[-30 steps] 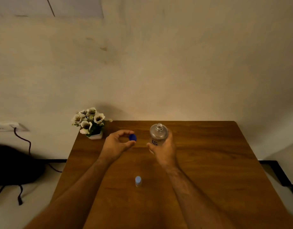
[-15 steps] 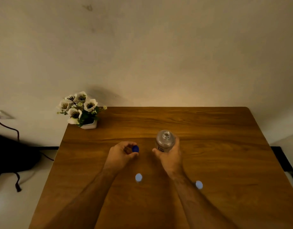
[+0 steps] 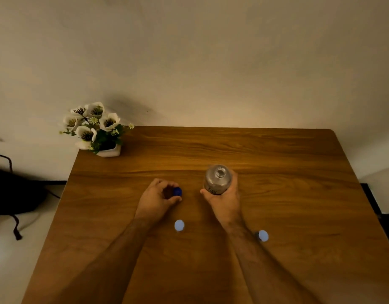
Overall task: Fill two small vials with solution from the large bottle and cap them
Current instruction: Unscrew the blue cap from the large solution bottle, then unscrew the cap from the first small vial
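Gripping the clear, uncapped large bottle (image 3: 217, 179) upright, the right hand (image 3: 225, 199) steadies it, apparently for pouring. At its nine o'clock the left hand (image 3: 156, 199) pinches a dark blue cap (image 3: 177, 191), freeing the mouth. Two pale-blue-capped small vials (image 3: 179, 225) (image 3: 262, 235) wait at six o'clock.

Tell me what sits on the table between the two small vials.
Only the right forearm crosses between the left vial and right vial in the head view.
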